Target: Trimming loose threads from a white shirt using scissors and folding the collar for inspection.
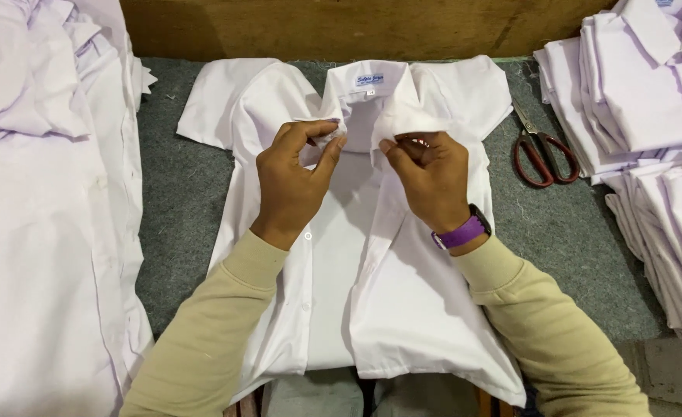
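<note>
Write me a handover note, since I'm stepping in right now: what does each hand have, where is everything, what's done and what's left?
Left hand: fingers pinch the shirt's left front edge just below the collar.
Right hand: fingers pinch the opposite front edge.
White shirt lies face up on the grey felt table, collar away from you, front open.
Red-handled scissors lie right of it; folded shirts stacked far right, loose shirts left.
Done: shirt spread flat.
Left: front not yet closed, shirt unfolded.

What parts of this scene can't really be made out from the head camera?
- Top button area of the white shirt: hidden behind the left hand and right hand.
- Shirt hem: cut off by the bottom edge.
- Collar label: print too small.
- Folded shirt stack: cut off by the right edge.
- Scissors: blade tips under the sleeve.
</note>
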